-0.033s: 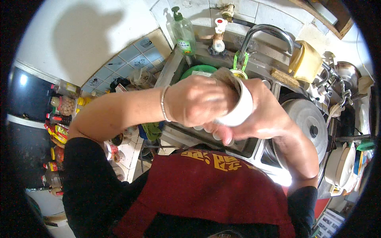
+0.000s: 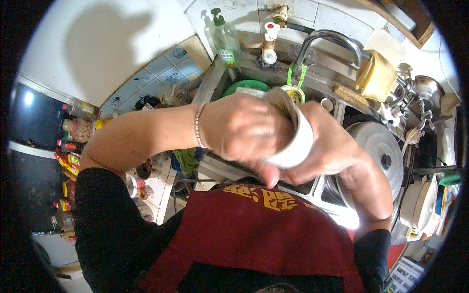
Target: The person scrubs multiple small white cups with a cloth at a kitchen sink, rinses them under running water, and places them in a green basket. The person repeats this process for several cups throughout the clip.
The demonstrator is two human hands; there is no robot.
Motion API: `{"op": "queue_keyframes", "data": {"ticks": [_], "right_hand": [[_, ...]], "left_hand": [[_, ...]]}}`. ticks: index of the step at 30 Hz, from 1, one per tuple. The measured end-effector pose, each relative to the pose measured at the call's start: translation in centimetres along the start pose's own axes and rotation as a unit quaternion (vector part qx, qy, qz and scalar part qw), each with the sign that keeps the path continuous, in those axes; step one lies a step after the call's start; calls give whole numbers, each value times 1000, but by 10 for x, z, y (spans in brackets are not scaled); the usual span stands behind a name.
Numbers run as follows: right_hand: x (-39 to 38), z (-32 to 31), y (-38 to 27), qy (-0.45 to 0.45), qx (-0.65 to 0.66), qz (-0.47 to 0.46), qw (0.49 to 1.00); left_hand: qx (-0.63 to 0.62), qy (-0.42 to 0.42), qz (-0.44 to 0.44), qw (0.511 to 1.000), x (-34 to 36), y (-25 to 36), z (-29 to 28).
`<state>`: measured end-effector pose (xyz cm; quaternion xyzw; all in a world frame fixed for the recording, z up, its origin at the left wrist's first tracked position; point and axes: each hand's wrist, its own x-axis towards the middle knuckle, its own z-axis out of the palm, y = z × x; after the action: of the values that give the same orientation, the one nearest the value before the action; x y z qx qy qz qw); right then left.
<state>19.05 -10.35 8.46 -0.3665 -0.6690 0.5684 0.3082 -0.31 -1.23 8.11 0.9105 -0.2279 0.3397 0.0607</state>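
Above the sink [image 2: 210, 163] my right hand [image 2: 334, 144] grips a white round bowl or cup [image 2: 304, 141], held tilted with its opening toward the left. Pushed into that opening is my left hand [image 2: 244, 127], with a bracelet on its wrist. A brownish-grey scrubbing pad [image 2: 282, 100] shows between the left hand and the bowl's upper rim. The left fingers are partly hidden and blurred but look curled round the pad. The inside of the bowl is mostly covered by the hand.
A green basin [image 2: 246, 87] and a green-handled strainer [image 2: 295, 93] are in the sink, under a curved faucet [image 2: 327, 35]. A pump bottle [image 2: 227, 49] stands at the back left. To the right are a small cup [image 2: 326, 104] and a lidded pot [image 2: 376, 146].
My hands and the bowl have shifted slightly downward. The left hand has turned a little at the opening. More of the small cup and the strainer shows behind them.
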Motion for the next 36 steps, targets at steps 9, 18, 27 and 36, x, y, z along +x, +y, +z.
{"op": "queue_keyframes", "data": {"ticks": [9,18,27,36], "right_hand": [[35,-33,20,124,66,71,988],[48,-10,79,324,-506,-91,794],[13,-5,4,-19,-26,36,999],[22,-6,20,-22,-40,40,998]], "left_hand": [[-265,182,-521,791,-10,-27,46],[-182,221,-693,662,5,-16,79],[71,-15,136,988,-2,-25,5],[-80,-173,79,978,-5,-45,-5]]}}
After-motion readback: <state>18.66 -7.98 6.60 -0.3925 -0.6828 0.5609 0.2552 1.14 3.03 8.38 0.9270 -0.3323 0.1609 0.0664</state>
